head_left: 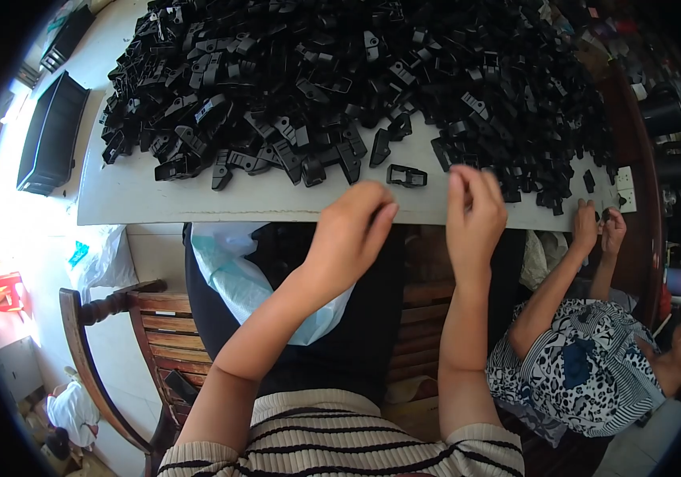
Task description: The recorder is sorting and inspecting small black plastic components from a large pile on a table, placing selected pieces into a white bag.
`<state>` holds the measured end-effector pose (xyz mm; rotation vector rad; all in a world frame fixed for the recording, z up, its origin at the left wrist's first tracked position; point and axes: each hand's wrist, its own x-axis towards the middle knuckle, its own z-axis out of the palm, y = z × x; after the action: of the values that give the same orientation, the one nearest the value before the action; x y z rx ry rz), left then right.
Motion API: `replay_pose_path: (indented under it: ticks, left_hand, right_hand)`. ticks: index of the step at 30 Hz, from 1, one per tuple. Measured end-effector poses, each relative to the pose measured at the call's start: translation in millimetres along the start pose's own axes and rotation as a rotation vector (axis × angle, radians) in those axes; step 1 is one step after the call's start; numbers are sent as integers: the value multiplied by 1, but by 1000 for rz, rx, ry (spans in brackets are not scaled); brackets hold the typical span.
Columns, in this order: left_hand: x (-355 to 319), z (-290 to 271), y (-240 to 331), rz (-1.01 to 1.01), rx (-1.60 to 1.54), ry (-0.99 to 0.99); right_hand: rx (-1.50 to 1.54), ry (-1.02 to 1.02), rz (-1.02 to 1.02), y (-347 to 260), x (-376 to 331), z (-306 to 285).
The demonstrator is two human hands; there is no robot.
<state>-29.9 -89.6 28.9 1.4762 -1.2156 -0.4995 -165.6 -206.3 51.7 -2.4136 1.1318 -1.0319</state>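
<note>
A big heap of small black plastic clip-like parts (332, 87) covers most of the pale table (245, 203). One loose black part with a rectangular opening (406, 176) lies near the table's front edge, between my hands. My left hand (354, 226) hovers over that edge, its fingers curled and the thumb drawn in; whatever they hold, if anything, is hidden. Just right of the loose part, my right hand (476, 213) is raised with thumb and fingers bent together near the heap's front parts. Nothing can be made out between its fingertips.
On my lap lies a white and pale green plastic bag (237, 274). A wooden chair (161, 330) stands to the left, beyond it a black crate (52, 133). At right another person in a patterned top (583, 362) works at the table, beside a white socket panel (625, 189).
</note>
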Motion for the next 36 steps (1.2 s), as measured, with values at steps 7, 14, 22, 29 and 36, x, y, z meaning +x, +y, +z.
replay_pose_path:
  ticks: [7, 14, 22, 29, 36]
  left_hand:
    - [24, 30, 11, 36, 671, -232]
    - [12, 22, 2, 93, 558, -99]
    - [-9, -16, 7, -79, 64, -79]
    - [-13, -25, 5, -185, -107, -90]
    - [-19, -23, 5, -184, -101, -94]
  right_hand:
    - [-464, 74, -304, 19, 78, 40]
    - [-481, 19, -459, 22, 89, 43]
    - [479, -152, -283, -2, 17, -1]
    - [355, -384, -427, -17, -19, -6]
    - [364, -232, -369, -23, -33, -1]
